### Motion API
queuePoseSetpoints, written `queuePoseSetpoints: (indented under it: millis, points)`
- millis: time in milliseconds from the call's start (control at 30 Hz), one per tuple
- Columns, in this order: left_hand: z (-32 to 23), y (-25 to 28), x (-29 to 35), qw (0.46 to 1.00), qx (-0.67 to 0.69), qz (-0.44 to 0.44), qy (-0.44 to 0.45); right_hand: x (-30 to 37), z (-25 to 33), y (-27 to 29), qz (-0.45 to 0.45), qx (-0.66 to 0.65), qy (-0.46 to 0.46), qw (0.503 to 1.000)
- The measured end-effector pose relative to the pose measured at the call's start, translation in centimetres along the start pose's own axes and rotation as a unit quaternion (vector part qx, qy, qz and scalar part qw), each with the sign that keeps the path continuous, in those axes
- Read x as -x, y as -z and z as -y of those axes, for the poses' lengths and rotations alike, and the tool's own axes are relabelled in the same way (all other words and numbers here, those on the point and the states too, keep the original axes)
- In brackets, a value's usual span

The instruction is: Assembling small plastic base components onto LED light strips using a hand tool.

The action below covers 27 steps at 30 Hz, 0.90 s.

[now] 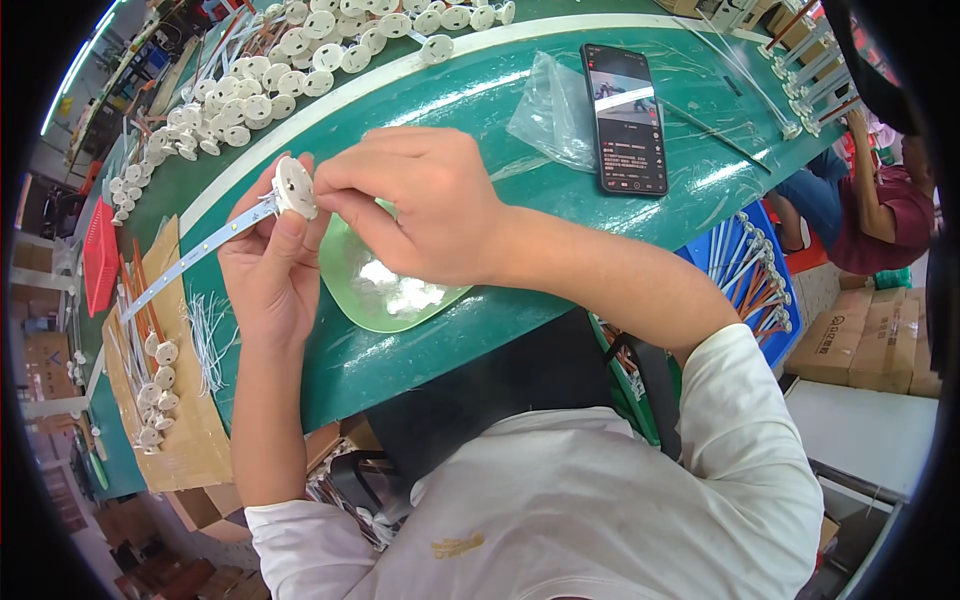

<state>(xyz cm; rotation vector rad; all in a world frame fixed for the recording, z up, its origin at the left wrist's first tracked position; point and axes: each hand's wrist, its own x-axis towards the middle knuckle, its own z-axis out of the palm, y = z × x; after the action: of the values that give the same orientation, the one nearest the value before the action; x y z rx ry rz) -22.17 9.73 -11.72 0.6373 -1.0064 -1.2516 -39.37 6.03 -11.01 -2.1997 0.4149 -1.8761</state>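
In my left hand is a white round end cap with small holes, gripped at its edge between thumb and fingers. From the back of the cap a narrow LED strip slants down to the left. My right hand is closed in a pinch against the cap's face; whatever its fingertips hold is hidden. Below both hands a light green bowl rests on the green table, with small shiny pieces inside, too blurred to tell.
Many white round caps on strips lie along the far left. A phone lies on a clear plastic bag. White wires and cardboard are at left. A blue bin holds strips at right; a seated person is beyond.
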Motion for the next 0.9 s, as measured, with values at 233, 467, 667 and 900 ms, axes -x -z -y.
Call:
queuePoseSetpoints:
  millis: [233,467,667,900]
  points:
    - [0.0,-0.7,0.4,1.000,0.004,-0.004,0.008,0.2,0.8,0.0,-0.015,0.038,0.027,0.999]
    - [0.1,0.4,-0.1,0.993,-0.111,0.040,-0.032,0.3,0.5,0.3,0.045,0.085,0.051,0.994]
    - [-0.3,-0.6,0.4,0.998,0.056,0.040,0.014,-0.5,0.8,-0.1,-0.004,0.034,0.047,0.998]
    - [0.0,-0.7,0.2,0.995,0.087,0.027,0.042,-0.4,1.1,-0.1,0.012,0.029,-0.006,0.999]
